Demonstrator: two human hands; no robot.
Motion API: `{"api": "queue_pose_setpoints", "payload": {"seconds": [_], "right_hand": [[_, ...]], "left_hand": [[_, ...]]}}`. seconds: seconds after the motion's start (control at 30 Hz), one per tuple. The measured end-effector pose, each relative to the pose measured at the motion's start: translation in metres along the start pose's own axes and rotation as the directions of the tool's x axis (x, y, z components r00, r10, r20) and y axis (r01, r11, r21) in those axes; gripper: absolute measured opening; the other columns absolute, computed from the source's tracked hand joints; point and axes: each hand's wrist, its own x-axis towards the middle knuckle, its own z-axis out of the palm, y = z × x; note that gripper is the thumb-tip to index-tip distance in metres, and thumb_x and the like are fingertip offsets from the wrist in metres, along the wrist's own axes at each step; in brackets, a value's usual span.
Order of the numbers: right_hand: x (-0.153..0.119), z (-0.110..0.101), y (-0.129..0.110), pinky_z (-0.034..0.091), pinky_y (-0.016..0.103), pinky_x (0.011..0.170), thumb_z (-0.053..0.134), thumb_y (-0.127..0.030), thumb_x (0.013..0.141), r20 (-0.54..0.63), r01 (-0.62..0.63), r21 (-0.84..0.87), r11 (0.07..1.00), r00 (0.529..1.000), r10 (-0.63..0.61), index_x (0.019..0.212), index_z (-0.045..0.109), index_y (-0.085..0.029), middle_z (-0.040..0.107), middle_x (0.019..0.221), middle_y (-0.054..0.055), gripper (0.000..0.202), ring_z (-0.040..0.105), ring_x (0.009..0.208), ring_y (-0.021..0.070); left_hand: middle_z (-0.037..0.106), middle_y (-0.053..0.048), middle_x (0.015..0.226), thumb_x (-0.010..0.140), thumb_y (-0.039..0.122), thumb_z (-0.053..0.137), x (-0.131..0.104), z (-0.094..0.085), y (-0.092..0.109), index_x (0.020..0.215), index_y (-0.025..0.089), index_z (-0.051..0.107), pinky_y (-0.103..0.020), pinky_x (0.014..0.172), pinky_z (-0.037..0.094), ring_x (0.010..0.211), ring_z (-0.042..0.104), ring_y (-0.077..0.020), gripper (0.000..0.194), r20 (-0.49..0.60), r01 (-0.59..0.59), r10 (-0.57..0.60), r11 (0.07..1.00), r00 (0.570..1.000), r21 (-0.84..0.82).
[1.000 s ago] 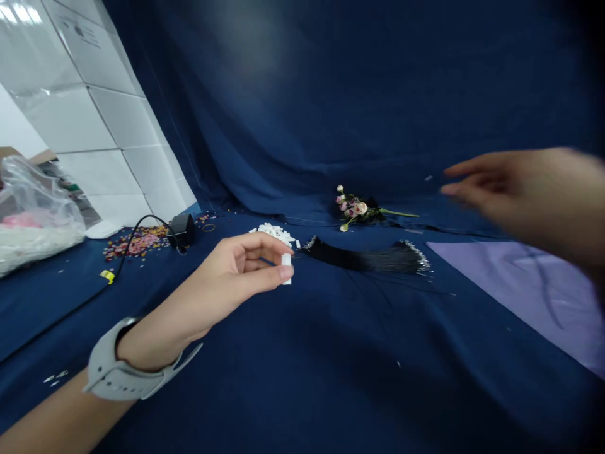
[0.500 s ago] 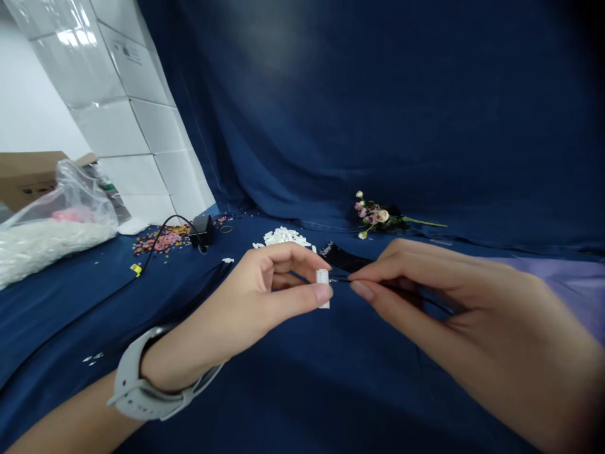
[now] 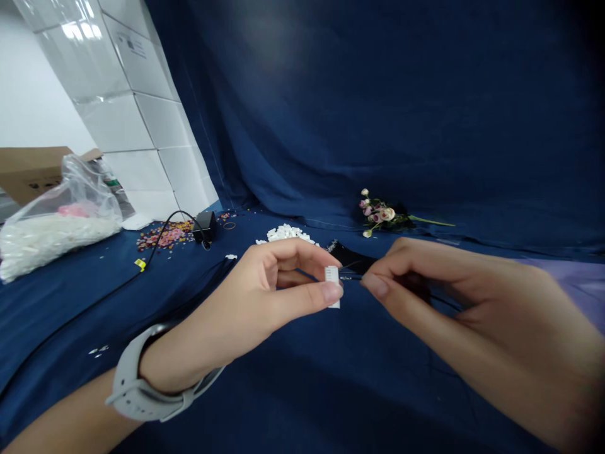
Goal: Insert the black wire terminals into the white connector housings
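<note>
Between thumb and fingers, my left hand (image 3: 278,284) pinches a small white connector housing (image 3: 333,275), held upright above the blue cloth. My right hand (image 3: 454,309) pinches a thin black wire (image 3: 355,278), whose small metal tip points at the housing's right side. Whether the tip touches the housing cannot be told. Behind my hands lie a pile of white connector pieces (image 3: 288,234) and a bundle of black wires (image 3: 350,257).
Artificial flowers (image 3: 380,215) lie at the back. To the left are a black adapter (image 3: 205,227) with its cable, colourful bits (image 3: 167,237), a plastic bag of white pieces (image 3: 57,236) and a cardboard box (image 3: 28,170). White cartons (image 3: 142,126) stand behind.
The housing and both hands appear slightly further right. The background has also shifted a little to the right. Both hands keep their grips.
</note>
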Motion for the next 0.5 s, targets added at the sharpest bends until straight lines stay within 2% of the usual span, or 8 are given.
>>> {"api": "queue_pose_setpoints", "payload": {"seconds": [0.17,0.5], "right_hand": [[0.0010,0.0020,-0.0026,0.031,0.014,0.034,0.054,-0.024,0.083,0.011,0.033,-0.009,0.999,0.999,-0.033,0.069,0.058,-0.026,0.053,0.054,-0.009,0.015,0.044,0.042,0.0032],[-0.0018,-0.0005,-0.0038,0.032,0.015,0.041,0.051,-0.019,0.086,-0.011,0.119,-0.048,0.992,0.993,-0.120,0.065,0.056,-0.020,0.051,0.056,-0.007,0.021,0.044,0.046,0.0008]], "left_hand": [[0.066,0.007,0.078,0.076,0.020,0.075,0.0002,0.0009,0.0000,0.085,0.021,0.067,-0.009,0.071,0.050,0.074,0.064,-0.0025,0.012,-0.007,0.008,-0.008,1.000,1.000,0.011],[0.068,0.005,0.080,0.075,0.018,0.076,0.0020,0.0034,-0.0046,0.085,0.020,0.069,-0.009,0.072,0.049,0.077,0.064,-0.0045,0.012,-0.045,0.016,-0.013,0.998,0.999,0.054]]}}
